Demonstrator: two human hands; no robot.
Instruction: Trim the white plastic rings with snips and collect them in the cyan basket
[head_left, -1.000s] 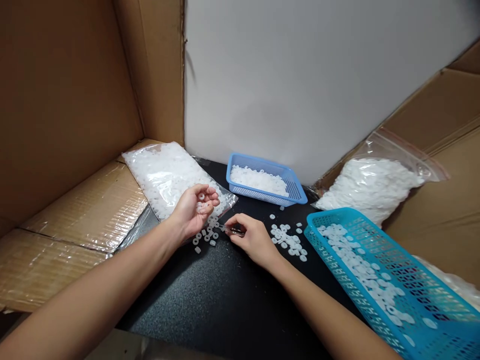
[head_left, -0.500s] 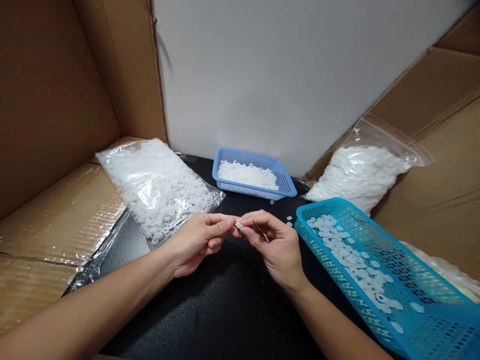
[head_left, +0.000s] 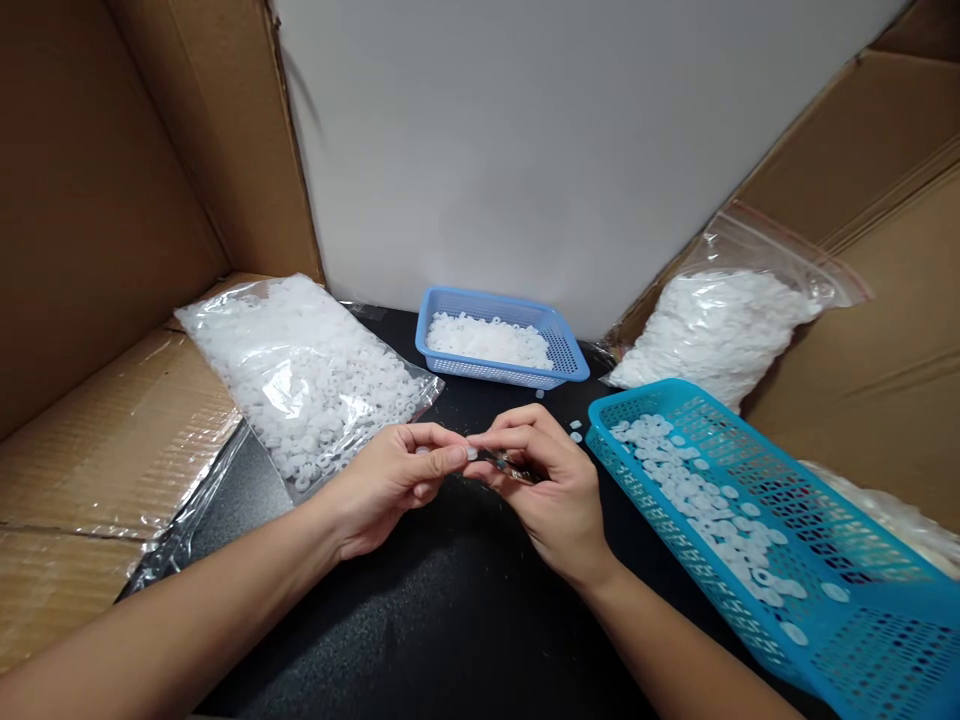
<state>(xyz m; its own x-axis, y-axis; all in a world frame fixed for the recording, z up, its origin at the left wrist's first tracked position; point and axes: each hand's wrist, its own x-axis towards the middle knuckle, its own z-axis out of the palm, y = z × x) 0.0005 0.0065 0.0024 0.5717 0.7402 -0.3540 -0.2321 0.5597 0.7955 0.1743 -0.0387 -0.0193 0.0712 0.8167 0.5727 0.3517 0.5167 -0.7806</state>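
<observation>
My left hand (head_left: 390,485) pinches a small white plastic piece (head_left: 471,453) between thumb and forefinger. Close against it on the right, my right hand (head_left: 555,500) is closed around a slim, dark, pointed metal tool (head_left: 501,462), whose tip points left at the piece. The fingers cover most of the tool, so I cannot tell its exact kind. Both hands are just above the black tabletop (head_left: 420,620). Beyond them, a small blue basket (head_left: 499,378) holds many white plastic rings (head_left: 487,340).
At right stands a long turquoise basket (head_left: 675,505) with white discs (head_left: 705,510) inside. A clear bag of white rings (head_left: 315,380) lies at left, another filled bag (head_left: 712,330) at back right. Loose white pieces (head_left: 576,431) lie by the turquoise basket. Cardboard walls (head_left: 862,320) enclose the sides.
My right hand has turned the metal tool from angled upward across the fingers to pointing left at the white piece. The view has shifted slightly; my left hand keeps its pinch.
</observation>
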